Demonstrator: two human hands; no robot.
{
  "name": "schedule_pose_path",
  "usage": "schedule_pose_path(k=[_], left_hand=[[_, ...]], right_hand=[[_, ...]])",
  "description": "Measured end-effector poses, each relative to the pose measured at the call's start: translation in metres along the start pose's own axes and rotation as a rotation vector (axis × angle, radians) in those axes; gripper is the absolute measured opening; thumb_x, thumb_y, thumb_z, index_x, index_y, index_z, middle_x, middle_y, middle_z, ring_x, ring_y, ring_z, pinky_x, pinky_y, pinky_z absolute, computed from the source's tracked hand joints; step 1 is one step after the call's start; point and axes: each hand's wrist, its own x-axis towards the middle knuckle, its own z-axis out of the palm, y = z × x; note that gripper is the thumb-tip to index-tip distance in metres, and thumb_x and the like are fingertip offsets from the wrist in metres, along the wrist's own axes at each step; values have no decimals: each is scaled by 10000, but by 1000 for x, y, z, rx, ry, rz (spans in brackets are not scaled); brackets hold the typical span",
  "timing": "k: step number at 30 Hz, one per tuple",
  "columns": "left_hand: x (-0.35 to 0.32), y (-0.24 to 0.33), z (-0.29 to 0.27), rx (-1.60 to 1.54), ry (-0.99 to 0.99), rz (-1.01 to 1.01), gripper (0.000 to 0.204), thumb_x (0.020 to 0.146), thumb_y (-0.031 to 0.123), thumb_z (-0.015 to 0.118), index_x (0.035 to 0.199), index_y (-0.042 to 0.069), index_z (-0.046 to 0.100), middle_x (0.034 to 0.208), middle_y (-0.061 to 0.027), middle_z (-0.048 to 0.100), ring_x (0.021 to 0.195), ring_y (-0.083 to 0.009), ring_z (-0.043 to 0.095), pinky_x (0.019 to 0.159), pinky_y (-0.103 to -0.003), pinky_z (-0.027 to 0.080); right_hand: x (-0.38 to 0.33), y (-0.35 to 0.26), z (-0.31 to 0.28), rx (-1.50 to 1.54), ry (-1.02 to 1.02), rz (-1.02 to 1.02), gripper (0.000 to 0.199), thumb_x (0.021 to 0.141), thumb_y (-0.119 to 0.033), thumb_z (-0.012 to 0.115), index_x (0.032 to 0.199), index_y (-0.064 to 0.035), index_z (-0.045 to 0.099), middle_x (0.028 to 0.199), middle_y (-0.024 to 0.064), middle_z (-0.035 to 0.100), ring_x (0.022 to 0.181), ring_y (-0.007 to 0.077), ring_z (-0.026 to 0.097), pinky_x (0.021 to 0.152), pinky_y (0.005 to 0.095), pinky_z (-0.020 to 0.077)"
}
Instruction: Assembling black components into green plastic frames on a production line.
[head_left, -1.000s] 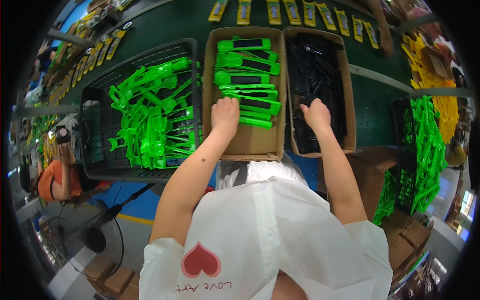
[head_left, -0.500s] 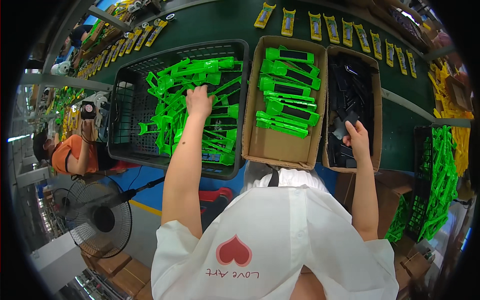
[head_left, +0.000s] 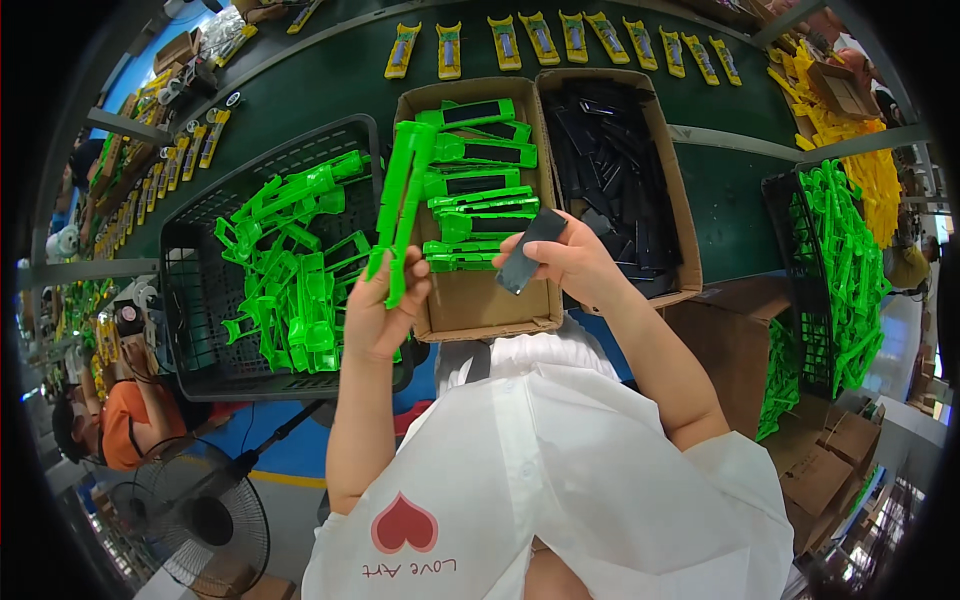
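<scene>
Hidden behind curled left-hand fingers near the centre: the lower end of a green plastic frame (head_left: 402, 200), tilted upright, turned almost edge-on, its opening hard to make out. Left hand (head_left: 378, 310) closed around that end, with the thumb and fingers nearly together; exact fingertip contact impossible to tell. Right hand (head_left: 570, 262), just right of centre, pinching a flat black panel (head_left: 528, 250) between thumb on top and fingers largely hidden beneath. Panel well clear of the frame, above the near part of a cardboard box (head_left: 490, 300).

In that box, upper middle: a column of green frames with black panels (head_left: 480, 152), the lowest stacked too tightly to count; left rim partly covered by the held frame. Just right, in a second cardboard box (head_left: 683, 235): loose black panels (head_left: 600, 150), overlapping in a dark heap. Left of centre, in a dark slatted crate (head_left: 200, 265): tangled green frames (head_left: 300, 270), lower right corner partly blocked by the left hand and forearm. Far right, in another dark crate (head_left: 788, 230): heaped green pieces (head_left: 845, 270), bent by the lens.
</scene>
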Motion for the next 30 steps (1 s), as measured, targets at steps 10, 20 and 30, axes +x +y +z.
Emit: schedule_pose_path(k=[10,20,30], left_hand=[[-1,-35,51,736,-145,4,184,833,153,551,901,-4,619,907,-1,554,895,-125,490,805,-262,371],[1,-46,43,610,13,178,268,850,149,520,1033,-46,532,862,-112,609,760,-153,592,664,-231,474],[-1,-45,67,450,110,252,229,845,127,528,989,-48,559,887,-98,606,796,-158,594,621,-220,467]], right_hand=[[-3,-16,14,-861,-265,100,188,759,-76,599,889,-4,485,716,29,548,684,73,497,613,232,403],[-8,-17,11,-383,84,-1,139,790,-120,609,835,1,557,620,44,579,463,76,533,401,168,399],[-9,19,15,-1364,251,-1062,403,775,-62,570,1153,-19,440,866,188,578,701,252,601,591,313,499]])
